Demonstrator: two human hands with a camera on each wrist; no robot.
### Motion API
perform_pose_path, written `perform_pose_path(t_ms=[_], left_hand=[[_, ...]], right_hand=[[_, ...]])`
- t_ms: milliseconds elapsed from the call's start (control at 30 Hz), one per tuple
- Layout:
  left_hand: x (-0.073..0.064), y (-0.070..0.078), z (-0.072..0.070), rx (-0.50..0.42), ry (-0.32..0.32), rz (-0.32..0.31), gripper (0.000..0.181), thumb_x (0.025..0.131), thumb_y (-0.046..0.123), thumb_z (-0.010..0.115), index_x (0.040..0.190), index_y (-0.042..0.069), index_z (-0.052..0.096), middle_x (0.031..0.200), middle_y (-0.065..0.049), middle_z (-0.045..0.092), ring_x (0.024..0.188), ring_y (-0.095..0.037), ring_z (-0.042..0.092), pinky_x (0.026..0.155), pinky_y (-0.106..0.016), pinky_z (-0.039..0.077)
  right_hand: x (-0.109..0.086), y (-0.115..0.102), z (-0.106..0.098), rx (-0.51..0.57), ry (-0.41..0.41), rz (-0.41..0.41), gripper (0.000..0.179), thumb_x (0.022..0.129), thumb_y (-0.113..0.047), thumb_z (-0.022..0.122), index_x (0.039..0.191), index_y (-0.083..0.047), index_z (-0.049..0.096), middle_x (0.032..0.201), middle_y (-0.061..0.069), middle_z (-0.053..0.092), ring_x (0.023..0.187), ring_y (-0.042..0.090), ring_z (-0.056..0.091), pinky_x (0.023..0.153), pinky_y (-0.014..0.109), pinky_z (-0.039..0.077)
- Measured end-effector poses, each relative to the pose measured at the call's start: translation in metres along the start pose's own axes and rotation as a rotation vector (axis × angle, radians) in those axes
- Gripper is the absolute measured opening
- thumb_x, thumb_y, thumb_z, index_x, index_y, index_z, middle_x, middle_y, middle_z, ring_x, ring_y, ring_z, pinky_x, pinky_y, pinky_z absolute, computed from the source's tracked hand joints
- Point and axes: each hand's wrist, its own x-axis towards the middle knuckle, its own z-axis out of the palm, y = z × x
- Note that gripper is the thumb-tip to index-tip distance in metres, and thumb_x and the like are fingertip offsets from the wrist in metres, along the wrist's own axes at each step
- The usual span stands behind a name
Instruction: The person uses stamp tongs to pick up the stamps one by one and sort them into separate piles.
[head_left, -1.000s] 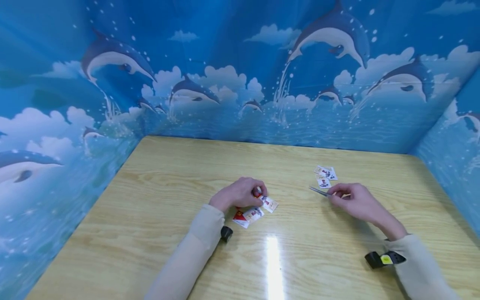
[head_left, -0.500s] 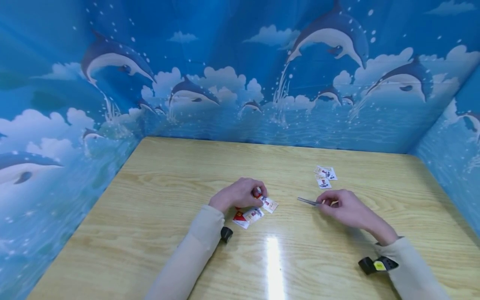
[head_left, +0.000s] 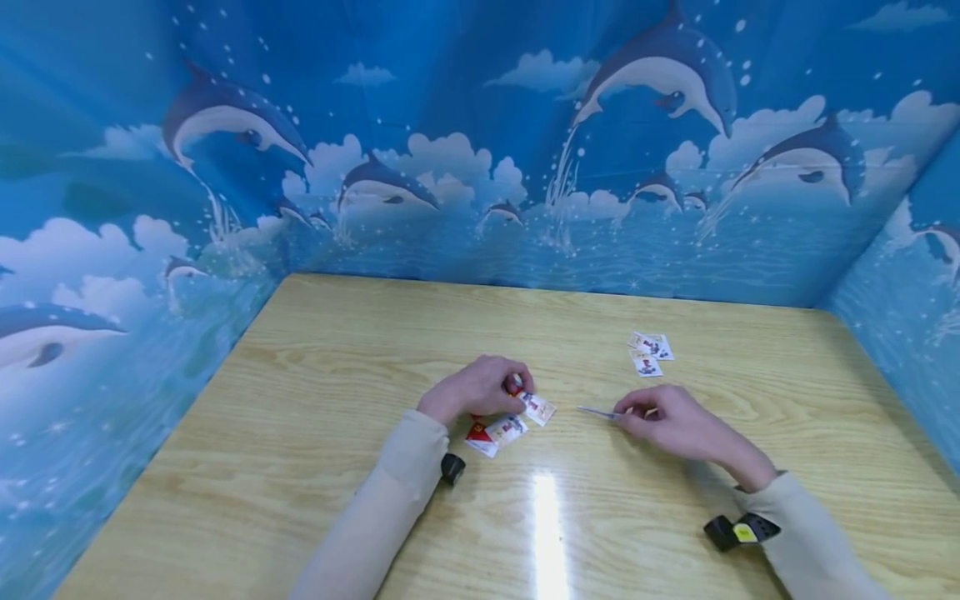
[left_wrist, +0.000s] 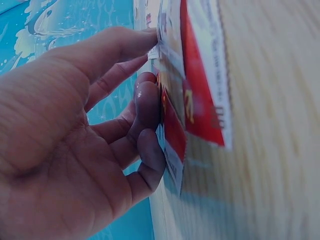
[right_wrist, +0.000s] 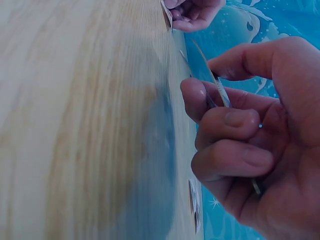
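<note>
On the table, my left hand rests with thumb and fingertips against small red-and-white packets. Its fingers are bent and partly hide the packets in the head view. Another packet, white with a printed picture, lies just in front of that hand, with a red corner beside it. To the right, my right hand pinches thin metal tweezers between thumb and fingers. Their two narrow prongs stand apart in the right wrist view and point toward the left hand.
Several small printed white packets lie overlapping beyond the right hand. The wood-grain table meets a blue dolphin-print curtain at the back and sides. Each wrist wears a small black camera.
My right hand has moved left and a little nearer to me, carrying the tweezers from beside the far packets toward the left hand. The left hand has stayed in place.
</note>
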Motion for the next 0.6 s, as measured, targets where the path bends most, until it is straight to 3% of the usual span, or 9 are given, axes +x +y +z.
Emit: perform_pose_path(t_ms=[333, 600], left_hand=[[0.0018, -0.0011, 0.0001, 0.017, 0.000, -0.004, 0.013, 0.094, 0.018, 0.074, 0.104, 0.022, 0.068, 0.096, 0.000, 0.061, 0.088, -0.017, 0.054, 0.075, -0.029, 0.045], [0.0011, -0.0022, 0.0001, -0.028, 0.000, 0.014, 0.013, 0.092, 0.016, 0.075, 0.102, 0.022, 0.068, 0.095, 0.000, 0.062, 0.086, -0.016, 0.055, 0.073, -0.029, 0.046]], right_hand=[[0.0069, -0.0038, 0.0095, 0.030, -0.052, -0.001, 0.021, 0.096, -0.018, 0.065, 0.109, -0.004, 0.075, 0.077, -0.003, 0.067, 0.063, 0.006, 0.053, 0.056, 0.023, 0.044], [0.0072, -0.0080, 0.0090, 0.019, -0.075, 0.031, 0.024, 0.098, -0.019, 0.063, 0.114, -0.004, 0.073, 0.076, -0.002, 0.066, 0.062, 0.009, 0.053, 0.055, 0.024, 0.042]])
